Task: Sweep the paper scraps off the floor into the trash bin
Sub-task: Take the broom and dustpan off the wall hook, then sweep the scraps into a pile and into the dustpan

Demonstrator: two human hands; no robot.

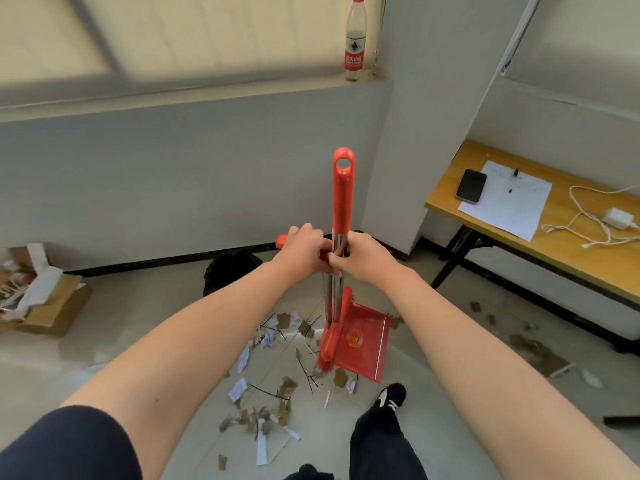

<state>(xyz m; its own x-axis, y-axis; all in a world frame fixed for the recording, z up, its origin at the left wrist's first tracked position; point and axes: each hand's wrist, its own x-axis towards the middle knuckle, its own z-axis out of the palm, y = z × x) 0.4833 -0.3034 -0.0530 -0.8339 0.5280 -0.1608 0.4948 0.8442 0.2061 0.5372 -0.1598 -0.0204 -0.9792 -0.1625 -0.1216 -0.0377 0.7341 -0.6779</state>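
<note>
Fingers [334, 263] of both hands clamp the stiff, light, slippery steel broom handle [337, 244] at mid-shaft above the featherweight paper scraps [263, 382].

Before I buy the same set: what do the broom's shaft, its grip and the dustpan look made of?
Broom shaft: shiny mirror-like tube, likely steel. Grip: smooth orange-red, probably moulded plastic. Dustpan: glossy red, also plastic-looking.

Bright, even daylight through the blind-covered window [145, 32] up top, soft faint shadows on the pale floor [104, 341], strong wide-angle bowing at edges, window and corners slightly blurred
</note>
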